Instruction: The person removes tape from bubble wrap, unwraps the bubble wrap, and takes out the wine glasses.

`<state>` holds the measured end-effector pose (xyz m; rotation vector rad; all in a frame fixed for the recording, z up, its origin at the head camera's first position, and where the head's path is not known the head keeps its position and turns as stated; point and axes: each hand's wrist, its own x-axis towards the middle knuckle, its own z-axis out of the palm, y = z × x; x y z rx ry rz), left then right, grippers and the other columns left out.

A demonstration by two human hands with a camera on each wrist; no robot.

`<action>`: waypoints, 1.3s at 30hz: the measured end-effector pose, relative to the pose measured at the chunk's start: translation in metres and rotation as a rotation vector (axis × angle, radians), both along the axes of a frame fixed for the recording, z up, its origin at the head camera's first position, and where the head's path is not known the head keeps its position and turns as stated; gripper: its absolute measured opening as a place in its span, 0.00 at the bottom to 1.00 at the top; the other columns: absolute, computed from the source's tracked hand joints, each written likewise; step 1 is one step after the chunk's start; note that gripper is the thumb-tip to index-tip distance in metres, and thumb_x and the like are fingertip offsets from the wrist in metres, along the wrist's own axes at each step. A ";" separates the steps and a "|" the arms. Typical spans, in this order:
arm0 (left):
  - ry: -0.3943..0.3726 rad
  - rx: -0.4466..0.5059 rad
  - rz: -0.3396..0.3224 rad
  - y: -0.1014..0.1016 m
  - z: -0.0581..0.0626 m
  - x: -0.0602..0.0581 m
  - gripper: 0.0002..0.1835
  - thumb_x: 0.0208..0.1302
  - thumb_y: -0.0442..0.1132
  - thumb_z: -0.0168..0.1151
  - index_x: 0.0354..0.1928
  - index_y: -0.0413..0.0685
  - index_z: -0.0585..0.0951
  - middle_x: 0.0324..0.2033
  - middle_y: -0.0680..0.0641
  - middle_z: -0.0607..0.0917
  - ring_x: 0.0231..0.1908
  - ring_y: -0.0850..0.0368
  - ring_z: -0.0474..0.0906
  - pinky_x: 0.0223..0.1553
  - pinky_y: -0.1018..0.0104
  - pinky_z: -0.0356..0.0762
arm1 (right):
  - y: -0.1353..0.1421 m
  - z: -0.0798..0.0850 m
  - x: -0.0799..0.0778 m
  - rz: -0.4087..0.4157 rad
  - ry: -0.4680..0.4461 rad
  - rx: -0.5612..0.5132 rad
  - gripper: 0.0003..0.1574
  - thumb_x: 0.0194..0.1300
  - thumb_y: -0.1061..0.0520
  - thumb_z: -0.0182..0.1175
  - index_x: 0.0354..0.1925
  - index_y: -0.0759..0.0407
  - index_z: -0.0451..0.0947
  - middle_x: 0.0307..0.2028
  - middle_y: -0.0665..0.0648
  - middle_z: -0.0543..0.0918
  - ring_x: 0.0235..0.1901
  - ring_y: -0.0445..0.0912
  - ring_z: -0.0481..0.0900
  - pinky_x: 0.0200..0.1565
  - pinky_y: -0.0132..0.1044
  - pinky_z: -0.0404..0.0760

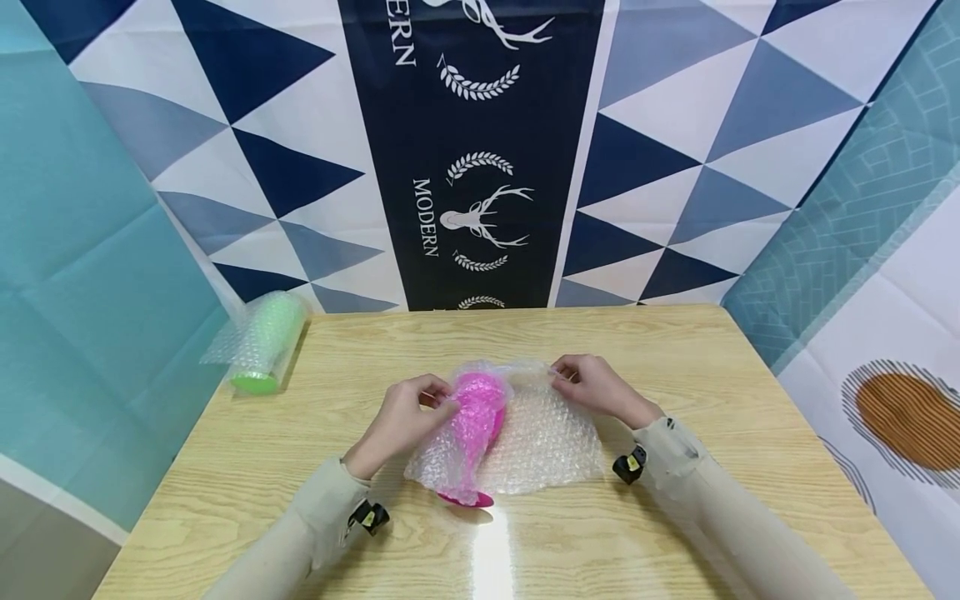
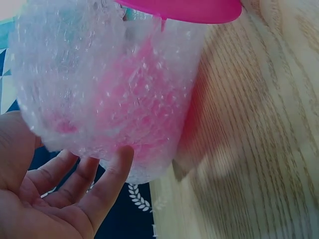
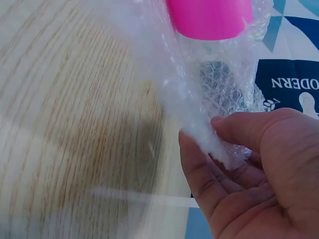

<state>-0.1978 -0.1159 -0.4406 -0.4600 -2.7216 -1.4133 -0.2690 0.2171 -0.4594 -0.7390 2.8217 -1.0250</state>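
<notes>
A pink stemmed goblet (image 1: 480, 400) lies on its side in the middle of the table, its round foot toward me. A sheet of bubble wrap (image 1: 551, 437) covers its left part and spreads to the right; the foot (image 2: 194, 11) sticks out past the wrap. At the goblet's left side my left hand (image 1: 405, 417) holds the folded-over wrap, thumb partly hidden behind it in the left wrist view. My right hand (image 1: 596, 390) pinches the sheet's far right corner between thumb and fingers. The uncovered pink bowl (image 3: 214, 20) shows in the right wrist view.
A green cylindrical object (image 1: 273, 337) in bubble wrap lies at the table's far left corner. Behind the wood-grain table (image 1: 637, 533) hangs a patterned cloth (image 1: 480, 167), with more cloth panels along both sides.
</notes>
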 end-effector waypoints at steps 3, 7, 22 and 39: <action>0.004 -0.008 0.005 -0.001 -0.002 0.000 0.08 0.63 0.37 0.72 0.43 0.46 0.86 0.36 0.51 0.88 0.39 0.57 0.85 0.45 0.65 0.86 | 0.001 -0.002 0.000 -0.007 -0.008 -0.006 0.10 0.70 0.62 0.62 0.47 0.67 0.84 0.38 0.60 0.88 0.37 0.48 0.86 0.42 0.41 0.87; -0.009 -0.006 0.015 -0.003 -0.003 0.000 0.07 0.63 0.37 0.73 0.42 0.47 0.87 0.36 0.51 0.89 0.39 0.58 0.85 0.46 0.65 0.86 | 0.003 -0.003 -0.001 -0.016 -0.019 -0.014 0.09 0.71 0.63 0.62 0.46 0.66 0.84 0.37 0.59 0.88 0.37 0.47 0.86 0.40 0.37 0.85; -0.043 0.007 0.039 -0.011 -0.007 0.001 0.04 0.64 0.40 0.73 0.38 0.50 0.87 0.36 0.52 0.90 0.34 0.59 0.84 0.38 0.68 0.85 | 0.009 -0.005 -0.004 -0.016 -0.009 -0.023 0.08 0.70 0.64 0.62 0.45 0.67 0.85 0.36 0.60 0.88 0.34 0.46 0.86 0.36 0.34 0.85; -0.085 0.028 0.058 -0.023 -0.017 0.000 0.04 0.65 0.40 0.72 0.39 0.49 0.88 0.38 0.49 0.90 0.28 0.61 0.84 0.32 0.69 0.85 | 0.014 -0.008 -0.007 -0.036 -0.007 -0.013 0.08 0.70 0.64 0.62 0.44 0.67 0.85 0.36 0.59 0.88 0.36 0.48 0.86 0.38 0.37 0.86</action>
